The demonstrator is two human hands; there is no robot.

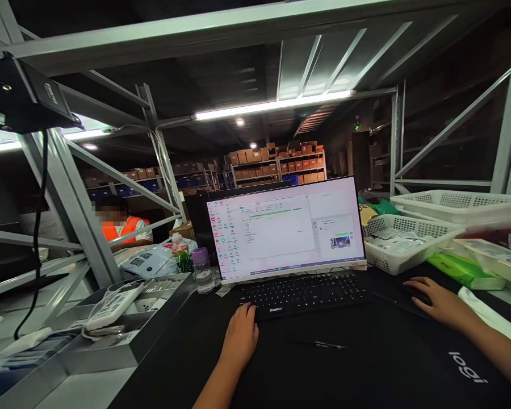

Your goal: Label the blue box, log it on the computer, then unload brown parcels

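By the desk mat's (289,372) right edge, the mouse (421,293) is best steered lightly, right hand (440,304) spread; left hand (241,330) relaxed, half-curled.

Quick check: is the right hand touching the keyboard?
Apart. The head view shows a gap of dark mat between the right end of the keyboard and the right hand.
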